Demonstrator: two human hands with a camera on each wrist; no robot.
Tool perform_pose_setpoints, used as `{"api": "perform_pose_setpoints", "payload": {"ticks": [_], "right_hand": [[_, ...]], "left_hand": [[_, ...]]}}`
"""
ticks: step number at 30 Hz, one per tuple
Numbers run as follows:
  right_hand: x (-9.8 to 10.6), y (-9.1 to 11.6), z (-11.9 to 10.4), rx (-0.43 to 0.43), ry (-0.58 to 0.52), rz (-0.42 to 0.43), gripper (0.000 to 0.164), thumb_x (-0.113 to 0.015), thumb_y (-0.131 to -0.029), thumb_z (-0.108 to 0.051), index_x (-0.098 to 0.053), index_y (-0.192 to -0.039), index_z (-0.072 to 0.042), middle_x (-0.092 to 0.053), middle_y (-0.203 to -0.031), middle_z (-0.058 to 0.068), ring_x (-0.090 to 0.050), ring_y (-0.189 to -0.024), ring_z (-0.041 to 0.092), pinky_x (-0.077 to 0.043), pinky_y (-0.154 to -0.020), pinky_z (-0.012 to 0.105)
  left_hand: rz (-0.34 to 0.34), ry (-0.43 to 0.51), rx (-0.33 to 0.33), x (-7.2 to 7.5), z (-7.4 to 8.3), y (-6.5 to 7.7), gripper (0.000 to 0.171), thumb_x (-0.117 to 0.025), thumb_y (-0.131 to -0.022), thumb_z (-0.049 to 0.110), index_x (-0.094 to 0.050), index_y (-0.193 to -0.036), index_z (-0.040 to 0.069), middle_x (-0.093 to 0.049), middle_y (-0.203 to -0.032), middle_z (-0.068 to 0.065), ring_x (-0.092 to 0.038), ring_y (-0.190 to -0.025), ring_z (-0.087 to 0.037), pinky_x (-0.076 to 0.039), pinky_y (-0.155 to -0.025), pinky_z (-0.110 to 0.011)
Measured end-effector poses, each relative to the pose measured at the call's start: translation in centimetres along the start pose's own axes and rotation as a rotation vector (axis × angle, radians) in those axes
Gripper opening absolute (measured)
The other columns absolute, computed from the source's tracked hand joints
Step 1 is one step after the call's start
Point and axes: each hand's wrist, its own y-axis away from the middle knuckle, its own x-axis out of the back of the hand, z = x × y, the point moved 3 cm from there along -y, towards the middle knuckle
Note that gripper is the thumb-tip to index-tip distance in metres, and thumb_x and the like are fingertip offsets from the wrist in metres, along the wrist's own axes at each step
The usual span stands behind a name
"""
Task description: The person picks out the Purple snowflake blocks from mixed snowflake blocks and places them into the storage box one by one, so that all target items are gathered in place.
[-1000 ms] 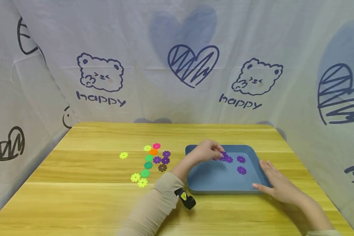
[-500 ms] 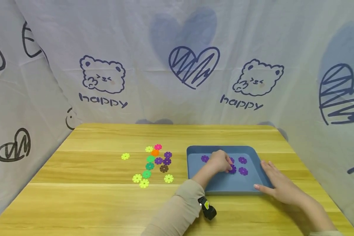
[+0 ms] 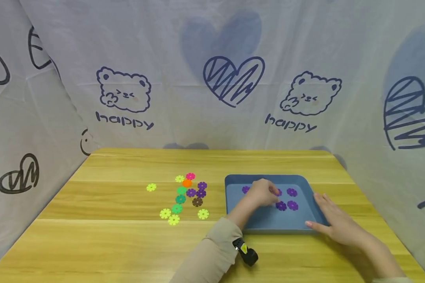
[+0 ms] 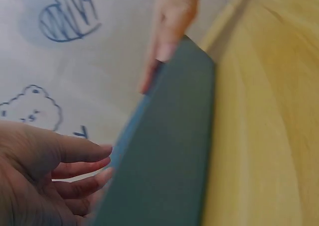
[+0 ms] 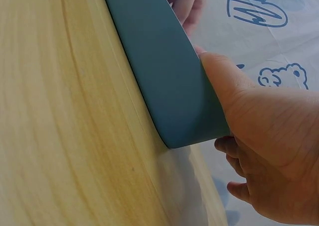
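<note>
A blue-grey tray (image 3: 265, 224) lies on the table with several purple snowflake discs in it. My left hand (image 3: 262, 193) is over the middle of the tray, beside a purple disc (image 3: 281, 206) in its front row. In the left wrist view its fingers (image 4: 82, 156) are relaxed, with nothing visible between thumb and fingers. That hand partly covers a purple disc (image 3: 246, 190) in the back row. At the tray's right front corner my right hand (image 3: 340, 226) holds on, thumb over the rim and fingers along the outer side, as the right wrist view also shows.
Left of the tray, loose snowflake discs lie on the wooden table (image 3: 109, 243): yellow (image 3: 203, 214), green (image 3: 180, 199), purple (image 3: 201, 193), brown (image 3: 197, 202), orange (image 3: 187, 183) and pink (image 3: 190, 176). A printed white cloth (image 3: 177, 106) hangs behind and at both sides.
My left hand moved from the tray's back row toward the front and set a purple disc beside another, then let go and drew slightly left. The right hand stayed on the tray.
</note>
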Motion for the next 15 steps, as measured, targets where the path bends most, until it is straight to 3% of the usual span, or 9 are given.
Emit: {"api": "perform_pose_setpoints", "payload": {"ticks": [3,8,15], "right_hand": [[-0.1,0.1,-0.1,0.001,0.004,0.001,0.100,-0.064,-0.089,-0.050,-0.011,-0.153,0.005,-0.015,-0.158,0.031,-0.006,-0.146,0.052,-0.016,-0.108,0.073],[-0.2,0.2,0.0,0.010,0.016,0.006,0.100,-0.064,-0.089,-0.050,-0.012,-0.153,0.006,-0.016,-0.157,0.032,-0.006,-0.146,0.052,-0.017,-0.108,0.072],[-0.1,0.2,0.0,0.015,0.022,0.010,0.099,-0.064,-0.089,-0.050,-0.013,-0.152,0.007,-0.016,-0.157,0.032,-0.007,-0.146,0.052,-0.017,-0.109,0.071]], "left_hand": [[-0.008,0.047,-0.042,1.6,0.2,0.8,0.020,-0.076,-0.084,0.017,-0.073,-0.103,0.012,-0.071,-0.095,0.001,-0.060,-0.073,-0.008,-0.049,-0.065,-0.023],[-0.011,0.193,-0.086,5.5,0.1,2.3,0.022,-0.073,-0.087,0.018,-0.070,-0.108,0.013,-0.068,-0.095,0.000,-0.060,-0.075,-0.010,-0.048,-0.064,-0.025],[0.065,0.253,-0.117,11.3,-1.3,3.9,0.019,-0.070,-0.089,0.017,-0.069,-0.107,0.010,-0.067,-0.104,-0.007,-0.061,-0.092,-0.018,-0.052,-0.083,-0.031]]}}
